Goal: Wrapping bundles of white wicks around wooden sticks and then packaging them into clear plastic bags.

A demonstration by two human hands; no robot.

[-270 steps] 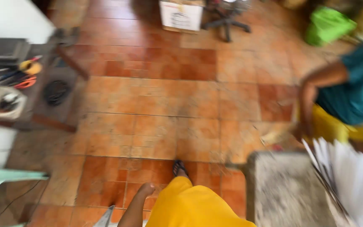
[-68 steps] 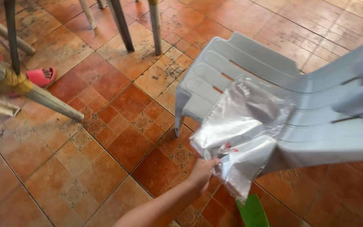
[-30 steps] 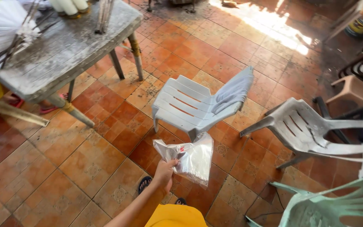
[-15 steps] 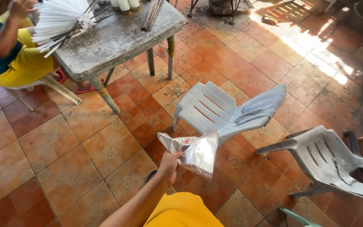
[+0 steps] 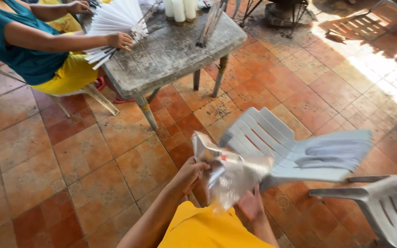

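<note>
A crumpled clear plastic bag (image 5: 228,171) hangs in front of me over the tiled floor. My left hand (image 5: 191,172) grips its left edge. My right hand (image 5: 251,205) is under the bag's lower right side and touches it; blur hides whether the fingers are closed on it. A yellow garment on my body shows at the bottom of the view. Just beyond the bag lies a tipped-over pale grey plastic chair (image 5: 299,149).
A worn grey table (image 5: 175,48) stands at the top with white candles (image 5: 178,9) and thin sticks (image 5: 211,24). A seated person in a teal top (image 5: 21,50) holds a fan of white sheets (image 5: 112,23). Another grey chair (image 5: 387,202) stands at the right.
The view has swung left and nearer to the table and the seated person. The bag stays in my left hand, and my right hand has come up under it.
</note>
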